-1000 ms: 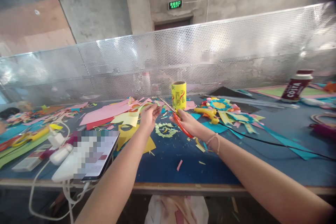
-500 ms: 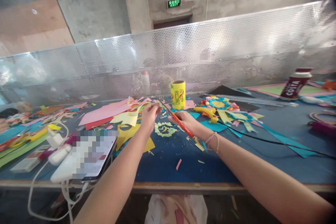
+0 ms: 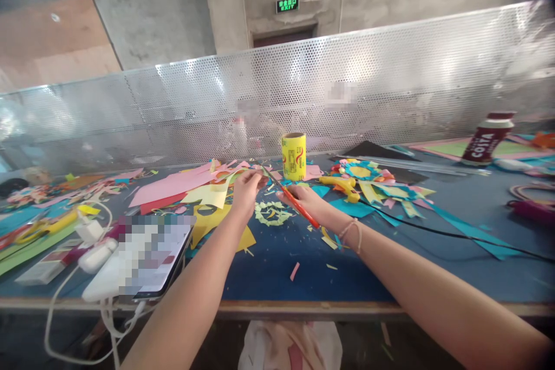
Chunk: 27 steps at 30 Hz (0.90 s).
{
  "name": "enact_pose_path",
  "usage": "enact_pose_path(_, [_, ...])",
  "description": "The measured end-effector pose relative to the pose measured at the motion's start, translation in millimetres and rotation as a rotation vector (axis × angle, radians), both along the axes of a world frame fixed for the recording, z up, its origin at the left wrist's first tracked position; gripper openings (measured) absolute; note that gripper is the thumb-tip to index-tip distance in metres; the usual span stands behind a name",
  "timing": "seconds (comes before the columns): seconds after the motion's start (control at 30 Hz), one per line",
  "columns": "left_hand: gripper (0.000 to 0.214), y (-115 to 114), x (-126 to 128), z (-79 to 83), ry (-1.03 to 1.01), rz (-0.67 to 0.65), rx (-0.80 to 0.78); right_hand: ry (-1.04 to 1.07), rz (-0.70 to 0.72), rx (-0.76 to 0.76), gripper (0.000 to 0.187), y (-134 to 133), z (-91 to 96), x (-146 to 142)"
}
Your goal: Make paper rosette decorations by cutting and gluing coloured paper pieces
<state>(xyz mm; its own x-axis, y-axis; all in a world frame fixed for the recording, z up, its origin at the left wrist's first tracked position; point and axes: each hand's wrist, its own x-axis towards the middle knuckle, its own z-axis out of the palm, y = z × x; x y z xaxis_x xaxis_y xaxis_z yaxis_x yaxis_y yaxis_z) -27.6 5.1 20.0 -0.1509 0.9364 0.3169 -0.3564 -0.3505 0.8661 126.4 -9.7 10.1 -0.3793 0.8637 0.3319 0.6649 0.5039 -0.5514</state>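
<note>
My right hand [image 3: 309,200] is closed round red-handled scissors [image 3: 291,197], whose blades point up and left toward my left hand. My left hand [image 3: 247,187] is pinched on a small strip of pale paper [image 3: 262,173] at the blade tips, above the blue table [image 3: 390,266]. Just below both hands lies a pale green cut-out paper ring [image 3: 273,213]. A yellow tape roll [image 3: 294,156] stands upright behind the hands.
Pink and yellow paper sheets [image 3: 182,188] lie to the left. A yellow glue gun [image 3: 344,185] with a black cord and a pile of coloured cut-outs lie to the right. A tablet [image 3: 147,254], chargers and white cables sit front left. A brown bottle [image 3: 484,139] stands far right.
My left hand rose slightly and closed its fingers on the paper strip. The scissors' tips moved left to meet it. The view shifted a little.
</note>
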Motion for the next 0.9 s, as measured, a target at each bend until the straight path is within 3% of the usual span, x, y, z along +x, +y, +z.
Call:
enact_pose_path(0.47, [0.01, 3, 0, -2.6, -0.063, -0.088, -0.043, -0.034, -0.149, 0.051, 0.051, 9, -3.0, 0])
enact_pose_path(0.6, [0.013, 4, -3, -2.5, -0.067, -0.114, -0.073, -0.25, -0.273, 0.089, 0.045, 19, -10.3, 16])
enact_pose_path(0.77, [0.016, 3, -5, -4.0, -0.026, -0.13, -0.067, -0.537, -0.266, 0.154, 0.019, 19, -15.1, 29])
enact_pose_path(0.9, [0.014, 5, -5, -6.6, 0.043, -0.116, -0.084, -0.418, -0.284, 0.275, 0.02, 15, -3.8, 27])
